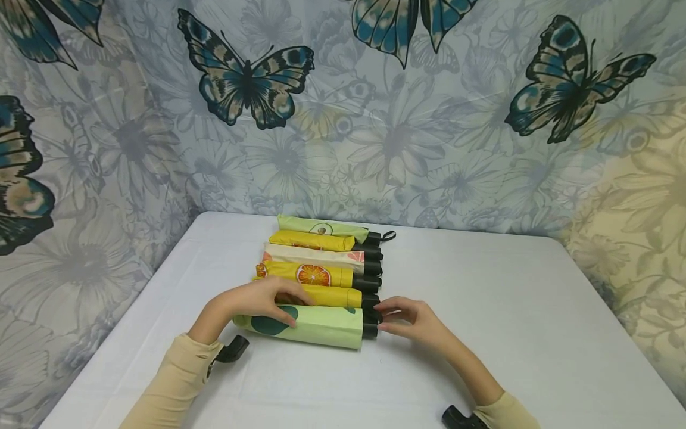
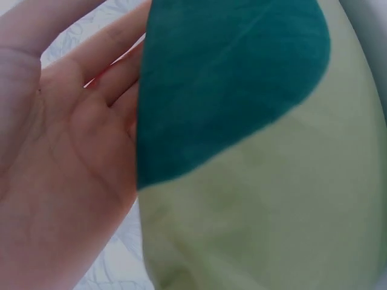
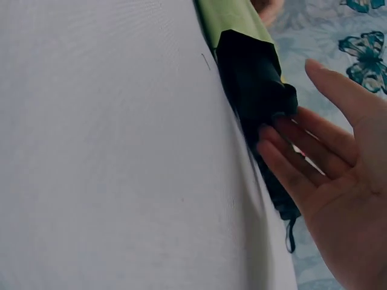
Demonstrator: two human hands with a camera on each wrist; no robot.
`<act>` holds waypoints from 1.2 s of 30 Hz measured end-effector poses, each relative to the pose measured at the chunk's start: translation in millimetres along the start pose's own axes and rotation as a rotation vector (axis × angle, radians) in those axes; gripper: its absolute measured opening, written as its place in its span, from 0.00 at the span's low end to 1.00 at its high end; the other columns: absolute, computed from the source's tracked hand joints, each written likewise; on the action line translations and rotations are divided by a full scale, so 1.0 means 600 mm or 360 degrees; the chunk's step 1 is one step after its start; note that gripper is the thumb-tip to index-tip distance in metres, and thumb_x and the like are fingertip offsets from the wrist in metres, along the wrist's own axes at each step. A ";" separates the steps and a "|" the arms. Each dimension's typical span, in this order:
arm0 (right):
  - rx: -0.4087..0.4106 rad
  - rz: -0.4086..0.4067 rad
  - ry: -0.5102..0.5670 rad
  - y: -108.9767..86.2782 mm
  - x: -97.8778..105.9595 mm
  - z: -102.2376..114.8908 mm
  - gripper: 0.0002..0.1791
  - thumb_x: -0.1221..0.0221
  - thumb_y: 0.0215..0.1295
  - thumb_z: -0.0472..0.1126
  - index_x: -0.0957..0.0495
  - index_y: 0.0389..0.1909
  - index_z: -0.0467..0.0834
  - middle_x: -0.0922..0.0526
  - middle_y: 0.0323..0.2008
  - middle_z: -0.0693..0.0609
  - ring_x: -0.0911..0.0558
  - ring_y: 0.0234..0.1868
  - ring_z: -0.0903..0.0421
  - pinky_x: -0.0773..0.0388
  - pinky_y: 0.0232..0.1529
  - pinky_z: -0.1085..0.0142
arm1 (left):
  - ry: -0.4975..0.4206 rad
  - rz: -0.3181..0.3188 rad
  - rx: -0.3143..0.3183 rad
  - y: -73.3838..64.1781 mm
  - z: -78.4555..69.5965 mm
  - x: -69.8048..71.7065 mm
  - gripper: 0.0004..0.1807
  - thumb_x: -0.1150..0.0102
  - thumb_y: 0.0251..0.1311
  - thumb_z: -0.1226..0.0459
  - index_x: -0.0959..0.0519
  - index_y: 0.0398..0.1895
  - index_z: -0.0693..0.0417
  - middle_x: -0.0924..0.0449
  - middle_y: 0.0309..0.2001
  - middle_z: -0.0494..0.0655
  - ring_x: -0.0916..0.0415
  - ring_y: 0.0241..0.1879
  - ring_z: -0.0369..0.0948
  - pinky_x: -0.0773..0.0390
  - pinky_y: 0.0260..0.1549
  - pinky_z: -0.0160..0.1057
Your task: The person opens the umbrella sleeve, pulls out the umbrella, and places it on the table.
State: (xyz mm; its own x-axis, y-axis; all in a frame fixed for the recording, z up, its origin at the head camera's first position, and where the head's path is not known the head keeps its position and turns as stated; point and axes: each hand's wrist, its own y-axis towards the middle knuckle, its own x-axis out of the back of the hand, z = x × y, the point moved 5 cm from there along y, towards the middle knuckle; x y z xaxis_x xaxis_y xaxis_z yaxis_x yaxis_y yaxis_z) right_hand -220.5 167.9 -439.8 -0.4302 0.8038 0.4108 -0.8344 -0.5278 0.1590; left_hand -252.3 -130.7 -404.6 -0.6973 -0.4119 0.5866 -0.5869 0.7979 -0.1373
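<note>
Several folded umbrellas lie side by side on the white table, their black handles pointing right. Nearest is a light green umbrella [image 1: 327, 328] with dark green leaf shapes, whose fabric [image 2: 254, 217] fills much of the left wrist view. My left hand [image 1: 262, 301] rests over its left part, thumb on the green fabric and fingers reaching across the yellow umbrella [image 1: 332, 296] behind. At the handle ends is my right hand [image 1: 409, 322], its fingertips touching the black handles close by. In the right wrist view, its fingers extend loosely beside the nearest handle [image 3: 248, 72].
Farther back lie an orange-print yellow umbrella [image 1: 337, 276], a cream one [image 1: 316, 255], another yellow one [image 1: 311, 240] and an avocado-print green one [image 1: 343, 229] with a wrist loop. The white table [image 1: 482, 286] meets butterfly-patterned drapes [image 1: 332, 161] behind.
</note>
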 end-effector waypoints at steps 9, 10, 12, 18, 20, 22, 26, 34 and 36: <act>-0.0068 0.0067 -0.0087 0.001 -0.018 0.000 0.25 0.31 0.57 0.43 0.22 0.56 0.41 0.18 0.54 0.42 0.17 0.51 0.59 0.20 0.56 0.61 | 0.0001 0.0080 -0.0012 -0.002 0.004 -0.001 0.27 0.31 0.56 0.60 0.23 0.61 0.47 0.24 0.61 0.44 0.27 0.63 0.44 0.26 0.61 0.33; -0.0062 0.0069 -0.0098 0.002 -0.019 0.001 0.26 0.30 0.57 0.44 0.22 0.56 0.41 0.18 0.54 0.43 0.17 0.52 0.60 0.20 0.56 0.61 | 0.0002 0.0084 -0.0009 -0.003 0.003 -0.001 0.27 0.30 0.56 0.60 0.23 0.61 0.46 0.24 0.61 0.43 0.27 0.63 0.43 0.27 0.62 0.34; -0.0054 0.0071 -0.0103 0.002 -0.022 0.002 0.26 0.30 0.56 0.44 0.22 0.56 0.40 0.18 0.54 0.43 0.18 0.52 0.60 0.20 0.56 0.62 | 0.0005 0.0094 -0.0009 -0.003 0.004 -0.002 0.28 0.30 0.56 0.61 0.23 0.61 0.46 0.24 0.62 0.43 0.27 0.64 0.43 0.27 0.62 0.34; -0.0084 0.0051 -0.0147 0.002 -0.029 0.003 0.26 0.30 0.56 0.44 0.22 0.56 0.41 0.17 0.54 0.44 0.16 0.52 0.55 0.20 0.56 0.63 | 0.0046 0.0102 0.0001 -0.005 0.006 -0.003 0.29 0.30 0.55 0.60 0.24 0.62 0.43 0.24 0.62 0.40 0.28 0.65 0.41 0.28 0.63 0.33; -0.0085 0.0034 -0.0186 0.003 -0.031 0.002 0.26 0.30 0.56 0.44 0.21 0.55 0.41 0.17 0.53 0.44 0.16 0.51 0.53 0.20 0.57 0.62 | 0.0051 0.0098 -0.0001 -0.005 0.006 -0.003 0.29 0.30 0.55 0.60 0.24 0.62 0.43 0.24 0.62 0.40 0.28 0.65 0.41 0.28 0.63 0.33; -0.0081 0.0020 -0.0217 0.003 -0.034 0.002 0.26 0.30 0.56 0.44 0.21 0.55 0.40 0.17 0.53 0.43 0.16 0.51 0.53 0.20 0.57 0.61 | 0.0059 0.0090 -0.0012 -0.006 0.005 -0.004 0.28 0.30 0.55 0.60 0.24 0.62 0.43 0.24 0.62 0.41 0.28 0.65 0.42 0.28 0.63 0.34; -0.0080 0.0009 -0.0286 0.005 -0.040 0.001 0.26 0.30 0.56 0.45 0.21 0.55 0.40 0.17 0.53 0.44 0.16 0.49 0.56 0.20 0.56 0.61 | 0.0126 0.0053 -0.0026 -0.010 0.008 -0.007 0.29 0.29 0.55 0.58 0.24 0.62 0.40 0.24 0.62 0.39 0.28 0.64 0.41 0.27 0.63 0.36; -0.0066 -0.0060 -0.0331 0.005 -0.042 0.006 0.25 0.29 0.55 0.44 0.21 0.54 0.42 0.17 0.52 0.45 0.16 0.47 0.60 0.19 0.55 0.63 | 0.0199 -0.0040 -0.0059 -0.012 0.017 -0.012 0.30 0.29 0.54 0.56 0.25 0.62 0.35 0.24 0.62 0.36 0.28 0.63 0.38 0.27 0.62 0.39; -0.0071 -0.0074 -0.0334 0.005 -0.043 0.006 0.25 0.29 0.55 0.44 0.21 0.54 0.42 0.16 0.52 0.47 0.16 0.47 0.59 0.19 0.55 0.64 | 0.0198 -0.0051 -0.0067 -0.012 0.019 -0.012 0.30 0.29 0.53 0.55 0.25 0.62 0.35 0.24 0.62 0.35 0.28 0.62 0.38 0.27 0.62 0.39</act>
State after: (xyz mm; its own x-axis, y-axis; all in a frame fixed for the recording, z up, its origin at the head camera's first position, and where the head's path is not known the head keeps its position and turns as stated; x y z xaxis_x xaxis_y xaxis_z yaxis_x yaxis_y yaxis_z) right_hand -210.7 144.5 -446.4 -0.3138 0.7496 0.5828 -0.8681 -0.4752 0.1437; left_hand -247.6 -138.2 -417.1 -0.6203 -0.3819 0.6852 -0.5886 0.8040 -0.0847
